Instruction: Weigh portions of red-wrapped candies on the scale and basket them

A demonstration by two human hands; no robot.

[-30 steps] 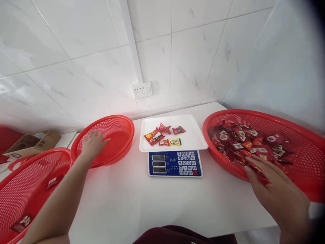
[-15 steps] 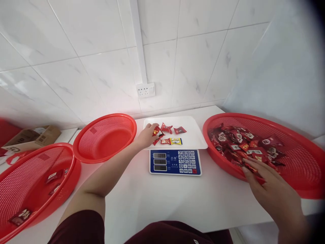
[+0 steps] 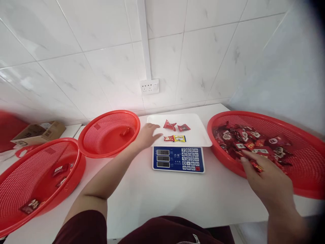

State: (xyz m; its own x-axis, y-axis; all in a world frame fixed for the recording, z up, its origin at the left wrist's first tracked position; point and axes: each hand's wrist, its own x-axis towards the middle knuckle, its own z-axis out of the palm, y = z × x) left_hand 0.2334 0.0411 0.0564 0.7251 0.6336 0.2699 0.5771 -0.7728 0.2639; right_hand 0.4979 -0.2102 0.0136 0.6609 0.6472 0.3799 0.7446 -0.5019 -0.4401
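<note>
My left hand (image 3: 149,137) is over the left side of the white weighing tray (image 3: 198,135), fingers apart and holding nothing. To its right on the tray lie two red wrapped candies (image 3: 169,125), a red-and-white one (image 3: 168,138) and a yellow one (image 3: 179,138). The tray sits on a blue digital scale (image 3: 178,159). At the near rim of the large right red basket (image 3: 299,132), my right hand (image 3: 269,179) is closed on a small red-and-gold wrapped candy (image 3: 257,166). Many dark red wrapped candies (image 3: 243,135) are heaped in that basket.
A smaller red basket (image 3: 86,149) stands left of the scale, with a blurred reddish packet (image 3: 125,131) inside. Nearer left, another red basket (image 3: 81,169) holds a few dark red packets (image 3: 29,206). Behind it is an open cardboard box (image 3: 38,133). A wall socket (image 3: 149,87) is above the table.
My left hand has let go of a red packet and moved slightly left; a reddish packet now shows in the smaller basket. My right hand has drawn slightly back. The view has shifted a little.
</note>
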